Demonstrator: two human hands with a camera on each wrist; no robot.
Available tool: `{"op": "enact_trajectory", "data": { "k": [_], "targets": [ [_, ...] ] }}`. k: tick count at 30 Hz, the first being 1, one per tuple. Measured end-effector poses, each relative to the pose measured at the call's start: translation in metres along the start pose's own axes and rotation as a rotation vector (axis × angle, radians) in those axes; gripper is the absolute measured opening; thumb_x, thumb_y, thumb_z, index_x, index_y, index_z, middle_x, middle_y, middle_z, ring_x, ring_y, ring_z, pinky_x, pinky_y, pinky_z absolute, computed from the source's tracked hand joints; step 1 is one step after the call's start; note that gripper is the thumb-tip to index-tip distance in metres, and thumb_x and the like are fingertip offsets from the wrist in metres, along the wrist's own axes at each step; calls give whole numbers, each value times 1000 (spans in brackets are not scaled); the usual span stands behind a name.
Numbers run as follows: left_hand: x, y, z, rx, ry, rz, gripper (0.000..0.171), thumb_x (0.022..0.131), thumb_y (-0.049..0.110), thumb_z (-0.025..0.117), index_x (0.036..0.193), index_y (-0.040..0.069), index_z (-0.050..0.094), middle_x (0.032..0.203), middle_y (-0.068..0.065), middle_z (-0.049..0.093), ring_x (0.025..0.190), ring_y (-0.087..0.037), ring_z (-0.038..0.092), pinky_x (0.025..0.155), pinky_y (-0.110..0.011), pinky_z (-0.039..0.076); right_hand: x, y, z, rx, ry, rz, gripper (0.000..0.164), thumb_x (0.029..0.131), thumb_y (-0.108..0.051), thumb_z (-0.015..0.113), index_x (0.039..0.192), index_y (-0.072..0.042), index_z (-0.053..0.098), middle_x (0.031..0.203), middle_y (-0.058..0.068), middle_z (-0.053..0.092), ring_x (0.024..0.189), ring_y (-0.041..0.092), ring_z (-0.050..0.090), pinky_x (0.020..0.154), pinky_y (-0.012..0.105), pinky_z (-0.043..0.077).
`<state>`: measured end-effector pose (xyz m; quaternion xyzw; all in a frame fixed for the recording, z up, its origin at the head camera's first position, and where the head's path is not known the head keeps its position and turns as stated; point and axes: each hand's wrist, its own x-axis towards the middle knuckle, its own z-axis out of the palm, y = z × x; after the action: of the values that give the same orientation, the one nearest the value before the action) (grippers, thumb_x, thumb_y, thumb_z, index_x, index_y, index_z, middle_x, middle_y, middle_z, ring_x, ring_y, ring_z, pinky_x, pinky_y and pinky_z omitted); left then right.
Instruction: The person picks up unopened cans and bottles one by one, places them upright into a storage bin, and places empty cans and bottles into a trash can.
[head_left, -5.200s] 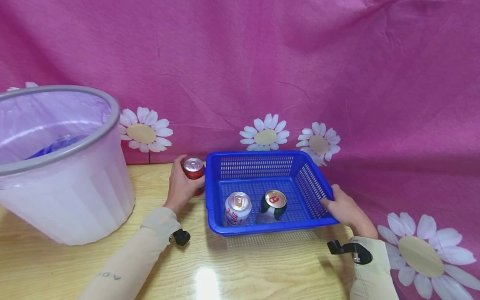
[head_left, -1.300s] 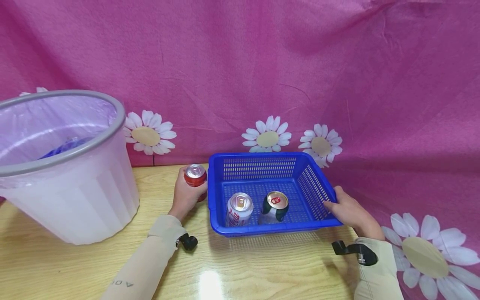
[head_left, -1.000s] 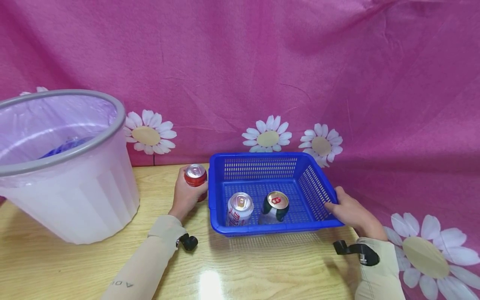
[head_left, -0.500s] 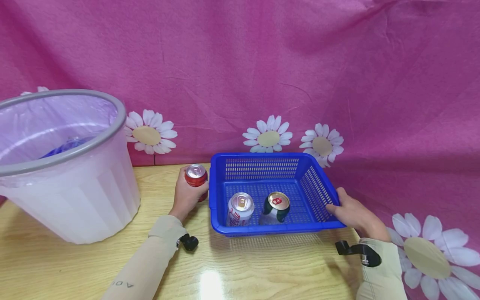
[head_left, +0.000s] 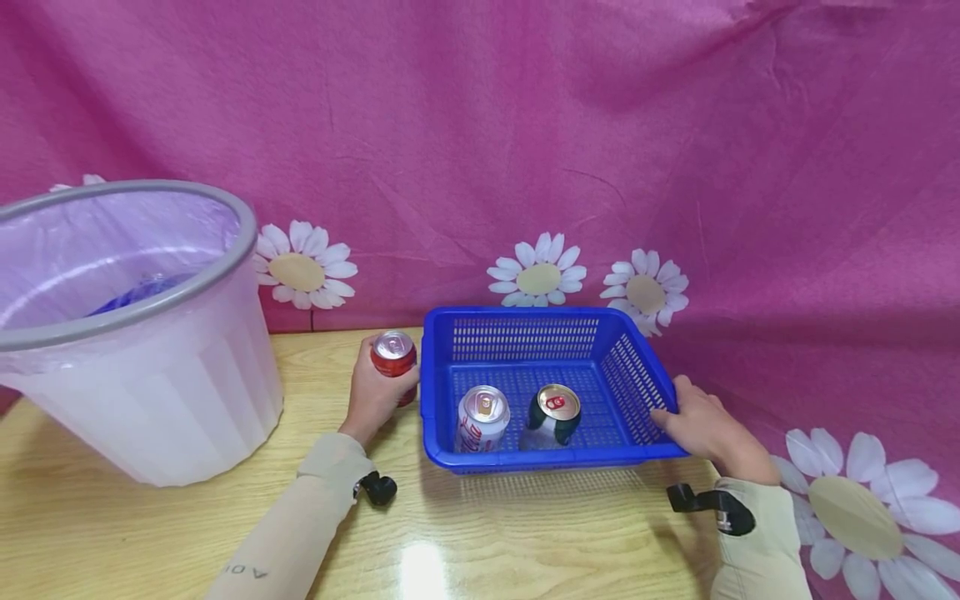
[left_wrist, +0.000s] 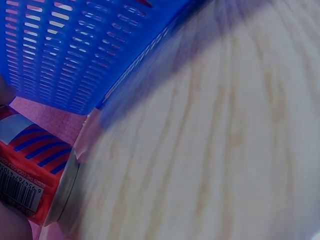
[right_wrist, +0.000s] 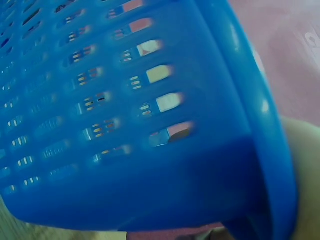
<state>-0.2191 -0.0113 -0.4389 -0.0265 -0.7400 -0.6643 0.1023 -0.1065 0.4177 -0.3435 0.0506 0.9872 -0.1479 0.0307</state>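
My left hand (head_left: 372,392) grips a red soda can (head_left: 394,358) upright, close against the outside of the basket's left wall. In the left wrist view the can (left_wrist: 30,170) shows a barcode, blue stripes and its silver base rim; I cannot tell whether the base touches the table. My right hand (head_left: 708,425) holds the right rim of a blue plastic basket (head_left: 517,458), thumb inside. Its other fingers are mostly hidden behind the wall. Inside stand a white cola can (head_left: 482,421) and a dark green can with a gold top (head_left: 553,408).
At the left, a white bin (head_left: 172,392) with a grey rim and clear liner stands on the wooden table (head_left: 525,542); something blue (head_left: 142,292) lies inside. A pink flowered cloth (head_left: 465,150) hangs behind and drapes at the right.
Compared with the oldest frame, my left hand wraps further round the red can, which sits slightly nearer me. The view has shifted a little. In the last second hardly anything moved.
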Motion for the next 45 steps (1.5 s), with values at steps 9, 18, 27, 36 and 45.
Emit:
{"op": "enact_trajectory", "data": {
  "k": [9,18,27,36,45],
  "targets": [
    [-2,-1,1,15,11,-2,68,72,11,79,130,10,45,119,-13,63,110,-27,63,98,-42,52,1,-1,0,-59,42,-34,39,90,-33,58,106,1,48,95,17,57,91,40,49,76,44,38],
    [-7,-2,1,48,23,18,68,70,12,78,129,8,45,118,-16,64,108,-28,63,97,-43,52,0,-3,0,-83,67,-68,35,89,-29,59,100,2,48,89,16,55,87,36,49,76,43,35],
    [-7,1,-3,49,-9,-3,68,72,16,79,131,10,45,121,-14,63,111,-28,62,100,-44,52,1,-3,0,-110,55,-36,42,90,-32,56,107,5,47,96,18,51,91,39,46,76,50,39],
    [-9,1,-4,54,1,-30,68,73,17,81,130,10,46,122,-14,62,114,-29,61,101,-44,51,1,-2,2,-109,57,-25,44,90,-33,56,109,5,47,101,21,51,94,41,46,75,52,40],
    [-5,10,-6,47,22,-38,68,73,18,82,129,7,45,122,-16,62,113,-30,61,101,-45,51,1,-4,1,-115,59,-6,46,90,-36,56,111,3,47,101,19,53,94,40,45,74,50,37]
  ]
}}
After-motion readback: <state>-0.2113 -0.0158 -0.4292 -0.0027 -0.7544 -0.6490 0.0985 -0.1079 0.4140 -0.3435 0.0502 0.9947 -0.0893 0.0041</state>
